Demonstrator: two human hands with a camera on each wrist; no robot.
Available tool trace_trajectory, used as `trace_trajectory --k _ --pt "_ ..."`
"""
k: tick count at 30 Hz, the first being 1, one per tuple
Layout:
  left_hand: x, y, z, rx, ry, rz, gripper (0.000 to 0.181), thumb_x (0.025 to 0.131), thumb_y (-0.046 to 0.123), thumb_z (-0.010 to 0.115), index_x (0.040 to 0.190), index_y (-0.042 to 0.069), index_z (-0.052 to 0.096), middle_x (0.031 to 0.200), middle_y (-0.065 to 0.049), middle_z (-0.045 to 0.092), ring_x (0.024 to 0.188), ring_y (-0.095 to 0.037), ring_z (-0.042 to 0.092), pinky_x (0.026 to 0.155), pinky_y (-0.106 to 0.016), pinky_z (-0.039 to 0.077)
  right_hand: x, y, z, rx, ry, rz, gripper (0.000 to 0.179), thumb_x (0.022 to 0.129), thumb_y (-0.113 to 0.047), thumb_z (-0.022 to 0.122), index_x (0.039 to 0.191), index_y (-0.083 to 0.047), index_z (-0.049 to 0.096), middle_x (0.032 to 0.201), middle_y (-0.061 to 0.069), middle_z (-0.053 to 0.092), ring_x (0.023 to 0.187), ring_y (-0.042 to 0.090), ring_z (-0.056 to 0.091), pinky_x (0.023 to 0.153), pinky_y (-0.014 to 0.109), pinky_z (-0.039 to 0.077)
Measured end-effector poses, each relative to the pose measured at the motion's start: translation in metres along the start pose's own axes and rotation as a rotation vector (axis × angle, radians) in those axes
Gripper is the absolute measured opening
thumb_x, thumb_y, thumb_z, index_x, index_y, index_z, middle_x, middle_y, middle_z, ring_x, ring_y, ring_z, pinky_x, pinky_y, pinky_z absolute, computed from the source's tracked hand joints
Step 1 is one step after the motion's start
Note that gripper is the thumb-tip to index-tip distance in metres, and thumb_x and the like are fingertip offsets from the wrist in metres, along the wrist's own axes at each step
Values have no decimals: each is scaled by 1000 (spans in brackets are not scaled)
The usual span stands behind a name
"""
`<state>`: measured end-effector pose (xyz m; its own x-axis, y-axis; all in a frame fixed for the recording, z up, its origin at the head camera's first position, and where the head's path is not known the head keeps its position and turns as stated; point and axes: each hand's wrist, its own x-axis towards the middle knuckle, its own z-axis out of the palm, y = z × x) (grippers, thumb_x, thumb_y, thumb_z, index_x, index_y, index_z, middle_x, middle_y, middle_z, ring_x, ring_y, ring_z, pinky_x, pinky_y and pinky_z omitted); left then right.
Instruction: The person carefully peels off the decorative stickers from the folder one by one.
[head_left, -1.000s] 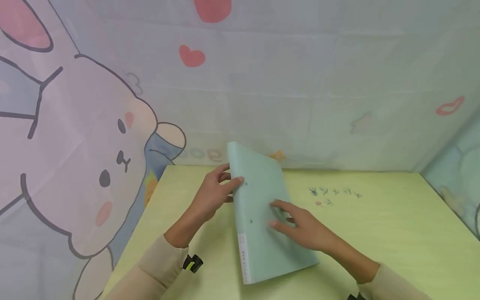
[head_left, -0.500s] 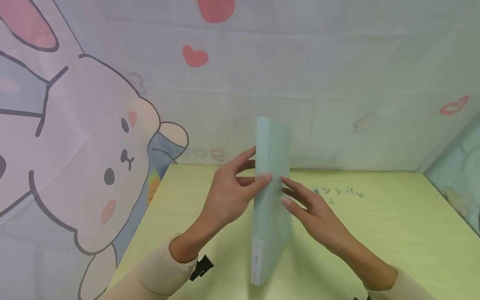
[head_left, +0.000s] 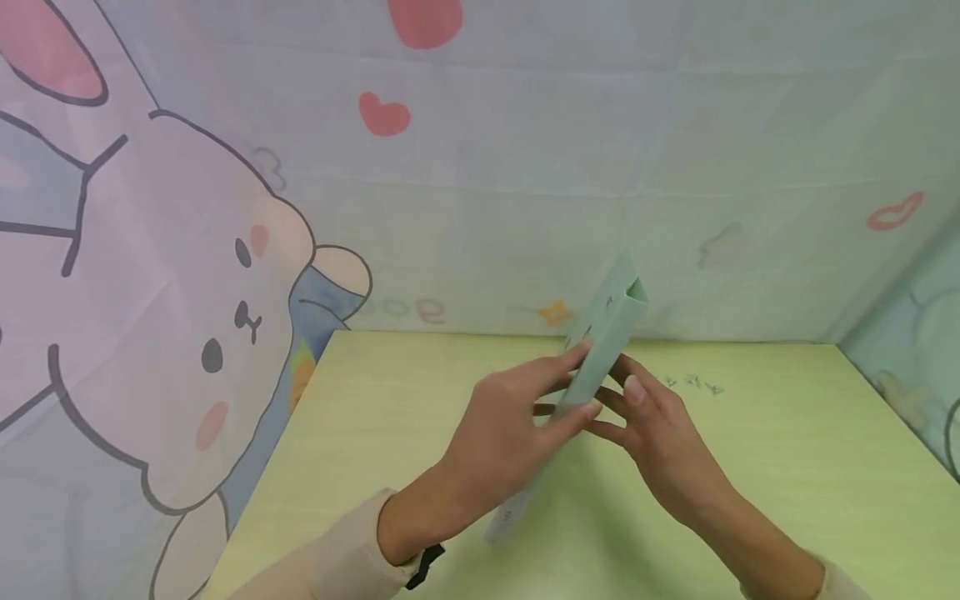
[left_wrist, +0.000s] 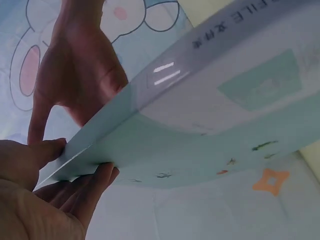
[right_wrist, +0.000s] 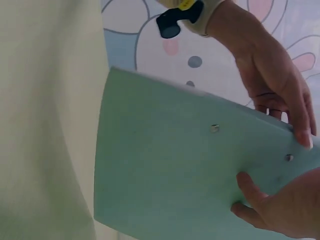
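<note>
A pale mint-green file folder (head_left: 609, 337) is held up above the table, tilted with its spine toward me and its top leaning right. My left hand (head_left: 498, 425) grips it across the spine, thumb on one side and fingers on the other. In the left wrist view, the folder's front (left_wrist: 165, 150) carries small printed motifs and a white spine label with "FILE" lettering. My right hand (head_left: 671, 446) is at the folder's right side. Its fingertips (right_wrist: 244, 180) touch the plain back cover, which has two metal rivets.
The table (head_left: 360, 400) has a yellow-green surface. Small dark marks (head_left: 693, 382) lie on it behind my right hand. A printed fabric backdrop (head_left: 525, 167) with a rabbit and hearts rises along the table's back and left sides.
The folder has been lifted and turned, from its back cover facing me to spine-on and leaning right. My left hand moved right with it; my right hand shifted right along the back cover.
</note>
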<state>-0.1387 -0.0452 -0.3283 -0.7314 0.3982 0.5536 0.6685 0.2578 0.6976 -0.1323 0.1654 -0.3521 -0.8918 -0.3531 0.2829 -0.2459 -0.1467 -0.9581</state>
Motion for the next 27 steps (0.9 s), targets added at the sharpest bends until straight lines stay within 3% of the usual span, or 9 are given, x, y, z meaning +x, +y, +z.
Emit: trace_trajectory --k 6,11,15,20,24,27 --pt "-13 -12 14 272 -5 118 57 95 23 83 149 17 64 133 1 74 118 -11 71 93 -26 58 -8 -4 -4 104 60 -28 67 115 -44 22 166 -1 28 166 24 31 145 34 49 107 46 53" --pt "-18 -27 25 390 15 205 58 92 27 86 147 21 67 129 4 75 113 -10 73 89 -28 59 -13 -5 -11 111 137 -22 67 116 -46 20 162 1 33 161 20 40 139 33 55 105 48 54" --pt "-22 -38 35 499 8 292 58 90 29 88 144 21 69 132 7 74 113 -7 73 83 -22 59 -21 -1 -24 96 135 7 63 117 -41 19 158 3 40 153 11 51 135 28 60 105 47 54" --pt "-30 -48 48 615 -54 401 53 91 31 87 141 22 71 135 8 72 116 -3 71 77 -18 58 -31 6 -42 126 154 126 46 118 -28 33 151 -3 54 138 1 66 120 17 68 101 39 56" --pt "-35 -53 54 686 -119 410 52 93 33 85 142 24 70 136 7 72 114 -4 72 70 -20 59 -34 14 -53 139 252 256 30 114 -19 50 139 -6 61 131 0 68 108 14 72 93 35 59" --pt "-38 -56 57 728 -166 396 51 95 36 83 143 26 70 137 8 71 115 -4 72 68 -20 59 -36 20 -61 108 281 324 29 112 -14 55 138 -3 59 129 0 68 106 15 72 89 36 60"
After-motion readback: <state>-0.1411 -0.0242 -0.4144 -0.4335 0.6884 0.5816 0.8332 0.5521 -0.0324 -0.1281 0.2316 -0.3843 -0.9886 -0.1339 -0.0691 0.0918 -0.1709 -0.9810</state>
